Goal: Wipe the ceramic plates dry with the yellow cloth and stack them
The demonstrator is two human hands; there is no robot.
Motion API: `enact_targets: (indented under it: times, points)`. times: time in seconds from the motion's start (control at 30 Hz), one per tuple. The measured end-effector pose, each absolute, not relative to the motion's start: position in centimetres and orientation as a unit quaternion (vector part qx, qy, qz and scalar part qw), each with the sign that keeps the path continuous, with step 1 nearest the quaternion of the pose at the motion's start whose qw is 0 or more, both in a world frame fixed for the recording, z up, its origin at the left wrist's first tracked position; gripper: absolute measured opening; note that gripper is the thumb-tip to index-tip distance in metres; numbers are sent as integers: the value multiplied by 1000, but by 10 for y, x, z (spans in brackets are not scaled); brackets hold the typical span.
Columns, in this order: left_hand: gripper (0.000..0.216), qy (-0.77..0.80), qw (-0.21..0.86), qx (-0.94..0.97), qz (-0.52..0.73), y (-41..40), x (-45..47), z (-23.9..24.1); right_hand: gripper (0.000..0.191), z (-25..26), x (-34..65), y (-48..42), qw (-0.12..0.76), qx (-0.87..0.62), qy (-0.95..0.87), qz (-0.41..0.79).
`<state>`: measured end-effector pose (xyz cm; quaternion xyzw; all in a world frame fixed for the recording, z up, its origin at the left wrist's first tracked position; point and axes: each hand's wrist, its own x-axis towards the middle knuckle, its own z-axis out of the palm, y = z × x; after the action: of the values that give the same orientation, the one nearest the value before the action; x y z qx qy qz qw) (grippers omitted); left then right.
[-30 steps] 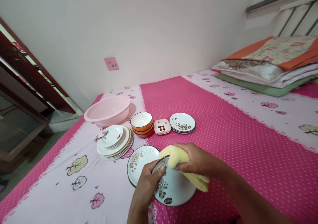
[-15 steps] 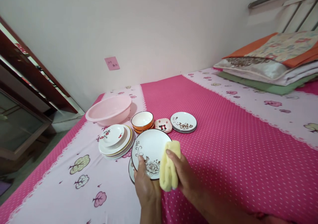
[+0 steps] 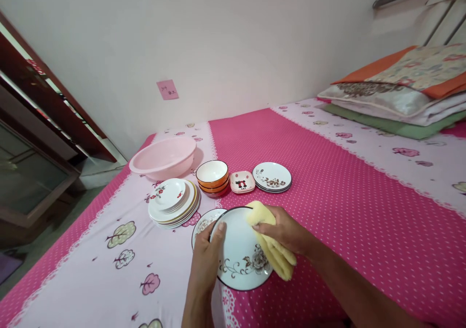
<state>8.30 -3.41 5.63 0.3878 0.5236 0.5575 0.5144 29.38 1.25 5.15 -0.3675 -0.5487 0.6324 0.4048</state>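
Note:
My left hand (image 3: 204,265) grips the left rim of a white plate with a brown flower pattern (image 3: 238,253), thumb on its face, holding it tilted above the bed. My right hand (image 3: 286,230) is closed on a folded yellow cloth (image 3: 271,243) pressed against the plate's right side. Under the held plate, another flowered plate (image 3: 202,222) lies on the pink sheet, partly hidden.
Beyond lie a stack of white plates (image 3: 174,203), stacked orange bowls (image 3: 212,176), a small pink square dish (image 3: 242,181), small flowered plates (image 3: 272,176) and a pink basin (image 3: 162,156). Folded bedding (image 3: 400,95) sits at the far right. The bed edge drops off on the left.
The plate has turned and tipped flatter in my left hand, its flower now at the lower right. The cloth has moved from the plate's lower right edge up onto its upper right face.

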Motion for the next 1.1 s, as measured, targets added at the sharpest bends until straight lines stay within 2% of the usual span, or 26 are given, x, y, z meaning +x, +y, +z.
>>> enact_targets:
  times: [0.13,0.33,0.47,0.6,0.73,0.9,1.1]
  points:
    - [54,527,510,293,614,-32,94,50,40,49,282,11,446,-366,-506,641]
    - [49,554,436,126,698,-31,115,45,63,34,237,-13,542,-450,-311,638]
    - [54,643,345,111,675,-32,130,49,66,24,212,-30,549,-444,-260,659]
    - [56,651,327,136,672,-27,139,48,62,24,225,-20,538,-473,-262,647]
    - [45,614,357,254,657,-18,141,38,55,28,270,-6,538,-493,-301,614]
    - [44,571,410,472,533,-11,135,29,47,20,317,3,536,-516,-320,586]
    - [40,564,518,490,417,-15,123,23,42,3,324,24,553,-518,-330,563]
